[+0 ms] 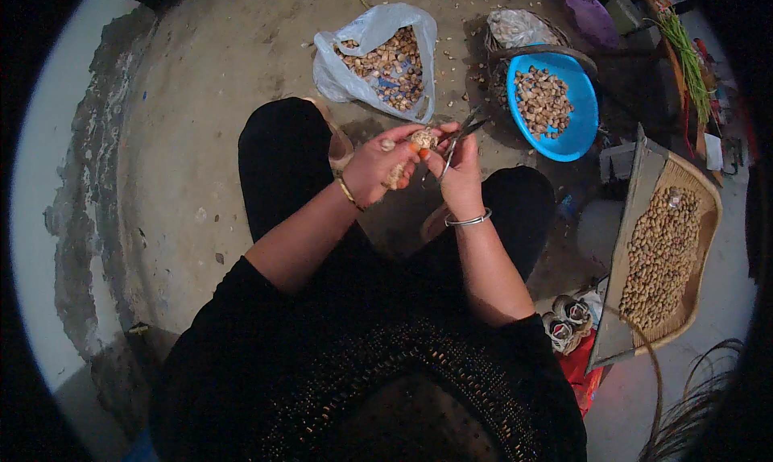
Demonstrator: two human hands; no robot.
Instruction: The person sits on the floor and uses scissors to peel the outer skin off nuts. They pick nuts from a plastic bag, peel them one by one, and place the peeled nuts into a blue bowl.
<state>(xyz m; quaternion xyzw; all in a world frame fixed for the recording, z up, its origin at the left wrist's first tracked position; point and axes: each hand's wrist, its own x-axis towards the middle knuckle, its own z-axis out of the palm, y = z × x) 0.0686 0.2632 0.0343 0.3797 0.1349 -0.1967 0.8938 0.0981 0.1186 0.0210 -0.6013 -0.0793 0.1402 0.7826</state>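
Observation:
My left hand point(379, 167) grips a pale brown, mottled piece that looks like a dried mushroom point(424, 138), with more light pieces point(395, 175) tucked in its palm. In my right hand point(461, 175) is a pair of metal scissors point(460, 137), its dark blades pointing up and right. The right thumb also touches the mushroom. Just beyond my hands, a translucent plastic bag point(329, 69) lies open, holding many small brown-and-cream pieces point(395, 57). A blue plastic basin point(584, 105) to the right holds similar pieces point(542, 99).
The basin leans on a handled wicker basket point(558, 36) containing a plastic bag point(516, 28). Farther right are a purple basin point(590, 16), long green stalks point(685, 63) and a woven scoop basket point(703, 244) of what look like unshelled peanuts point(658, 262). Shoes point(567, 320) sit below.

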